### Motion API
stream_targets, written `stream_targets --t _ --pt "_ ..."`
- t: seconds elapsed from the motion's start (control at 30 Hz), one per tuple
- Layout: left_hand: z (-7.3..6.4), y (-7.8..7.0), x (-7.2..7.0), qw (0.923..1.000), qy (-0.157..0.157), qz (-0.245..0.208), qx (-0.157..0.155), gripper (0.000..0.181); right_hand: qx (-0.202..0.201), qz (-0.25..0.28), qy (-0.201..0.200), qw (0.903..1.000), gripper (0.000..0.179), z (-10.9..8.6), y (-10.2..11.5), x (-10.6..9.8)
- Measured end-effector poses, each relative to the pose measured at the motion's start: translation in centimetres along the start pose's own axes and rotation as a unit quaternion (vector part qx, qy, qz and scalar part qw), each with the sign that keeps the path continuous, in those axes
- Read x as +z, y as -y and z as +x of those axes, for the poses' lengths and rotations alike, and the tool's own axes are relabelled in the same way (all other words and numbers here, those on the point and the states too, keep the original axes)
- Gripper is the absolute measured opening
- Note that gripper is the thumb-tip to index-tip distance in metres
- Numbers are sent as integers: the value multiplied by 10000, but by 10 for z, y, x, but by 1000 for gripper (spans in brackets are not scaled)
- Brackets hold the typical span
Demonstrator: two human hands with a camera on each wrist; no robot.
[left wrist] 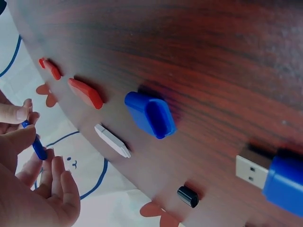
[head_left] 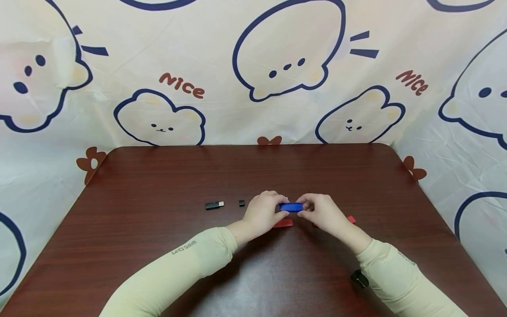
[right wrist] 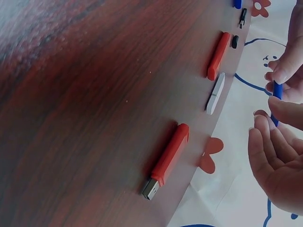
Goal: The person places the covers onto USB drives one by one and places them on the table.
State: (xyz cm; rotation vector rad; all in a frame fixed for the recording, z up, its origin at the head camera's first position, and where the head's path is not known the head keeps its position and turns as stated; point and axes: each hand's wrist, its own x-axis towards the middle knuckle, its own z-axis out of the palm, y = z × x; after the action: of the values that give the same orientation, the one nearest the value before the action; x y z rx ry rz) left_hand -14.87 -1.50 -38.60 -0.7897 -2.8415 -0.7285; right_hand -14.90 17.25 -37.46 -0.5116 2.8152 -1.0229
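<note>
Pinching blue piece (head_left: 291,207) by its ends: left hand (head_left: 261,214) gripped left end, right hand (head_left: 325,213) right end, fingers and thumbs closed on it. Blue piece was over brown table (head_left: 190,171). On tabletop lay red USB stick (right wrist: 169,158), plug bare, white stick (right wrist: 216,94) and blue cap (left wrist: 137,109). Left of hands lay black USB stick (head_left: 214,205), small black cap (head_left: 242,203) near its plug.

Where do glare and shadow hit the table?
Head: dark shadow beside the left sleeve, faint sheen on the table near the frame's bottom. Left wrist: pale haze, upper right. Right wrist: whitish glare, upper left; shadow along the red USB stick.
</note>
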Motion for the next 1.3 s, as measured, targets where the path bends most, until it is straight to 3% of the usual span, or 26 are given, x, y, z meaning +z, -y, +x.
stream_targets --t 0.7,1.0,1.3 --pt "0 1 -1 9999 93 -120 6 22 -406 -275 -52 9988 14 1 0 2" --pt "-1 0 -4 9997 4 -55 227 21 -391 -177 50 9991 14 1 3 1" --pt "-2 0 -4 9995 -96 -151 244 21 -570 -236 -43 9981 13 1 4 2"
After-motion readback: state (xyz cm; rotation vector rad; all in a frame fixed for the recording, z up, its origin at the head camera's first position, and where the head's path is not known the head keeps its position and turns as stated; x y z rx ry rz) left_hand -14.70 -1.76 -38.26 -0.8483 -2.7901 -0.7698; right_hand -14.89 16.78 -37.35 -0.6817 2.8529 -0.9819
